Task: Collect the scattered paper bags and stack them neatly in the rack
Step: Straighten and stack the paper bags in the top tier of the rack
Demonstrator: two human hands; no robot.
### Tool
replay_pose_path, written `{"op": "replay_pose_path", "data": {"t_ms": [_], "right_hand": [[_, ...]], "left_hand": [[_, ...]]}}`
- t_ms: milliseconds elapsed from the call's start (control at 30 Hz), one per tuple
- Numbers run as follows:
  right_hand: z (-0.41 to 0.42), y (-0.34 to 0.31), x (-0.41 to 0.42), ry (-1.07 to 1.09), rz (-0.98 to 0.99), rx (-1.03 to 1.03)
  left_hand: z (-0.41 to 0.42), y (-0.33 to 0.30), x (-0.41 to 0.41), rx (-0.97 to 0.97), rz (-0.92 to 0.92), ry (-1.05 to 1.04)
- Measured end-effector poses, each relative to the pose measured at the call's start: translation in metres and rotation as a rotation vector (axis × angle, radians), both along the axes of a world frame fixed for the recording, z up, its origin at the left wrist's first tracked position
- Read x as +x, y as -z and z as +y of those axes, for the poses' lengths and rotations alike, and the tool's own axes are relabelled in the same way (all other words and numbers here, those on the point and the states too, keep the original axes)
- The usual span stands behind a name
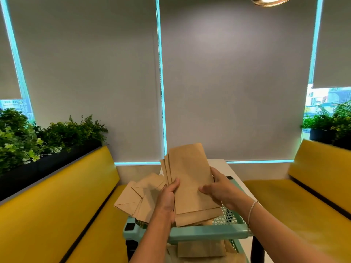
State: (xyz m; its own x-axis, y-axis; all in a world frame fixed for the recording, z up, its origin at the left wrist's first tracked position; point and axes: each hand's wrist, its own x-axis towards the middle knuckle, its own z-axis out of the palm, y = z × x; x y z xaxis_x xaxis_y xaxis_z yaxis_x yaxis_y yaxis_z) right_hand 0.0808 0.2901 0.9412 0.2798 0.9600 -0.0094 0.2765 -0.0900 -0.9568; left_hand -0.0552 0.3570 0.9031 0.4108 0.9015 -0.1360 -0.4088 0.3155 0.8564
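Observation:
I hold a stack of flat brown paper bags (190, 179) upright above the teal rack (207, 232). My left hand (168, 198) grips the stack's left edge, thumb on the front. My right hand (218, 188) grips the right edge with fingers curled over the front. More brown bags (138, 198) lie fanned and crooked on the rack's top tier to the left. Another bag (201, 249) rests on a lower tier under the teal front bar.
The rack stands against a white table (228, 168) between two yellow bench seats (57, 215) (303, 205). Planters with green foliage (38, 137) top the left seat back and another planter (330, 126) the right. Grey window blinds are behind.

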Motion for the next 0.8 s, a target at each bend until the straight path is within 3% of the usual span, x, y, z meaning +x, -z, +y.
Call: {"op": "replay_pose_path", "data": {"t_ms": [233,433,600,700,800], "right_hand": [[-0.004,0.005,0.0,-0.099,-0.053,-0.053],[-0.007,0.024,-0.002,0.017,0.242,0.098],[-0.006,0.043,0.001,0.254,0.204,0.199],[-0.005,0.047,0.002,0.319,0.182,0.248],[-0.004,0.049,0.002,0.355,0.166,0.248]], "left_hand": [[0.008,0.009,0.003,0.038,0.113,-0.028],[0.002,0.005,0.007,0.108,0.101,-0.107],[0.012,-0.009,0.003,0.468,0.684,-0.349],[0.03,-0.026,-0.01,0.75,1.215,-0.091],[0.042,-0.032,-0.027,0.837,1.728,0.163]]}}
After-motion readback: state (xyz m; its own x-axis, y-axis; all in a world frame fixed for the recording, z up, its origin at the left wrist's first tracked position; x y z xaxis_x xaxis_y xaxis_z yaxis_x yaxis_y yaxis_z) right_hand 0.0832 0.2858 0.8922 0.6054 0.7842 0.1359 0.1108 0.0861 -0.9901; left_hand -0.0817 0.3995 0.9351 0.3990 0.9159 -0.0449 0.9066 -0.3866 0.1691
